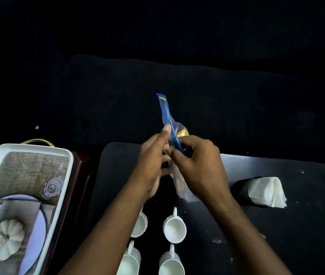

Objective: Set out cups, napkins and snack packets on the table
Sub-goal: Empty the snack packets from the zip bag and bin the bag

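Observation:
Both hands hold a blue snack packet (pixel 166 114) upright above the dark table (pixel 296 225). My left hand (pixel 153 161) pinches its left side with a finger along the edge. My right hand (pixel 199 165) grips the middle, and the packet's clear lower end (pixel 183 192) hangs below it. Several white cups stand near the table's front edge, among them one (pixel 174 228) under my right forearm and one (pixel 140 225) partly hidden by my left arm. White folded napkins (pixel 266 192) sit in a dark holder (pixel 241 188) at the right.
A white tray (pixel 66 193) printed with a picture of a place setting rests on a dark wooden stand (pixel 82 171) at the left. Beyond the table lies a dark sofa-like surface (pixel 177 80).

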